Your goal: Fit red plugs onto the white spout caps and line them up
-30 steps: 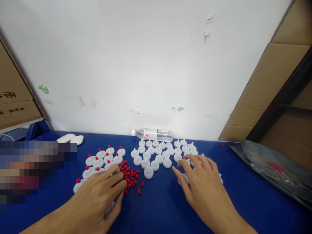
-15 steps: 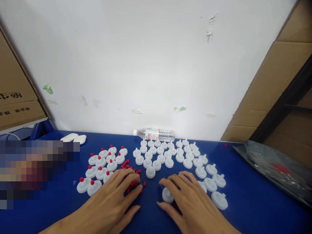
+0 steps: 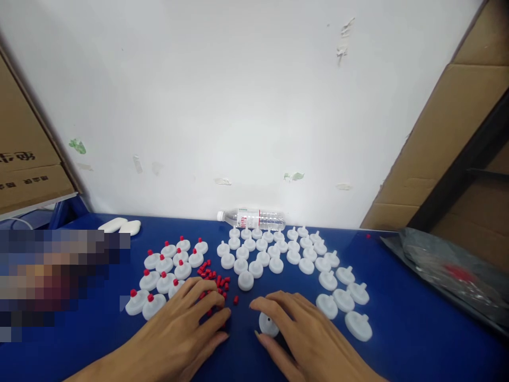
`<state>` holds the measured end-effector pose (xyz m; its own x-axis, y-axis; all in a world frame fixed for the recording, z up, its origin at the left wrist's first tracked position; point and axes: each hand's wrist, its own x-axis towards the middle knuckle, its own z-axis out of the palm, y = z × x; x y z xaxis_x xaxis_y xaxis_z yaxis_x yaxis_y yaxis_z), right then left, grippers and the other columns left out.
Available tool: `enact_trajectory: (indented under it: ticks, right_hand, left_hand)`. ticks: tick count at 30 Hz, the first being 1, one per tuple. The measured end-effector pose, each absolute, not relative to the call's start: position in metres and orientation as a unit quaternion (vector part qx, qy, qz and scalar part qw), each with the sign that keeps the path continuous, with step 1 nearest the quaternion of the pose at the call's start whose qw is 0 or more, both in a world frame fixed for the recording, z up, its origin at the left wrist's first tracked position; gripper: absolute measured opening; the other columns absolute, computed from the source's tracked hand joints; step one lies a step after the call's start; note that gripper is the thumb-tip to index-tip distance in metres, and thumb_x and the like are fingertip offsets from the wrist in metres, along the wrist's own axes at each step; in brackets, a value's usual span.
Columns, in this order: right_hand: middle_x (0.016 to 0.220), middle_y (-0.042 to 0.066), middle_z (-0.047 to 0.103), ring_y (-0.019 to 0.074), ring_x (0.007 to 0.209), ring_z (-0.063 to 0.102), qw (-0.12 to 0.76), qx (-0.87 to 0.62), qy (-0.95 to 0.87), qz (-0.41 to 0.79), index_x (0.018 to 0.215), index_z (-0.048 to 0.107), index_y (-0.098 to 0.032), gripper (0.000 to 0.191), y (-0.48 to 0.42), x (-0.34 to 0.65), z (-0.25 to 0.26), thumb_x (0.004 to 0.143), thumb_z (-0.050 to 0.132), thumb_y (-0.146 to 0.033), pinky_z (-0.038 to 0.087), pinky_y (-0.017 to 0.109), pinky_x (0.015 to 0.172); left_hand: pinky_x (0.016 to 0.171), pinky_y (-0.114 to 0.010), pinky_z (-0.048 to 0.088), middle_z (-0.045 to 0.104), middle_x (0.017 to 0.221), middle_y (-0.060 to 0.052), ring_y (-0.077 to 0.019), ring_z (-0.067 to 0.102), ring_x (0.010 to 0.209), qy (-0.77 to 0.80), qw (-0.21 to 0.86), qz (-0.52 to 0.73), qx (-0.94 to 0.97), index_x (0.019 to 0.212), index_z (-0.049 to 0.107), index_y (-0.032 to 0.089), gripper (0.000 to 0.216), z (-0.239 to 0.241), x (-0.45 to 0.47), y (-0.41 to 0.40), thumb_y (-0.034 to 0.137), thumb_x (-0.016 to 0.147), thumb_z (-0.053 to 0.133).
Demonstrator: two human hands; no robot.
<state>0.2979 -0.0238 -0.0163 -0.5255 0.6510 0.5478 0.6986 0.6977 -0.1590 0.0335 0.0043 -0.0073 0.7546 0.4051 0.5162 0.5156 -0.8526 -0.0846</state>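
Right hand pinches a white cap on bare blue table; left hand, fingers spread, rests left of it on red plugs.

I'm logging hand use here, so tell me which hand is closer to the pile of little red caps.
Left. The left hand lies over the near edge of the red caps, fingertips among them. The right hand is apart to their right, fingers around a white disc part.
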Motion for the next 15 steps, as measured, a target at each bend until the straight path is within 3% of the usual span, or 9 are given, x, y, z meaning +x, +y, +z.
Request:
enact_trajectory:
  ticks: [4,10,15]
  right_hand:
    - [0.114,0.002,0.073,0.0234,0.096,0.075,0.299,-0.385,-0.873,-0.013,0.135,0.053,-0.028,0.058,-0.024,0.299,-0.016,0.085,0.076,-0.01,0.066,0.04,0.086]
    - [0.113,0.0,0.075,0.0225,0.102,0.074,0.297,-0.388,-0.872,0.015,0.141,0.048,-0.028,0.067,-0.027,0.297,-0.017,0.085,0.08,-0.012,0.062,0.038,0.096]
    - [0.106,-0.001,0.076,0.0201,0.096,0.075,0.277,-0.37,-0.886,0.035,0.143,0.046,-0.028,0.074,-0.03,0.296,-0.018,0.083,0.089,-0.021,0.062,0.028,0.088]
  left_hand:
    - [0.089,-0.038,0.048,0.068,0.101,-0.006,-0.0255,0.057,0.102,-0.254,0.103,-0.268,-0.923,0.101,0.068,0.021,0.026,-0.019,0.031,0.008,0.014,0.109,0.043]
    - [0.092,-0.031,0.052,0.072,0.1,-0.004,-0.0201,0.063,0.1,-0.252,0.022,-0.29,-0.923,0.107,0.066,0.02,0.02,-0.008,0.033,0.004,0.016,0.11,0.047]
    - [0.097,-0.027,0.052,0.075,0.099,-0.003,-0.0142,0.069,0.095,-0.205,-0.007,-0.377,-0.903,0.119,0.066,0.019,0.022,0.004,0.034,-0.004,0.008,0.107,0.052]
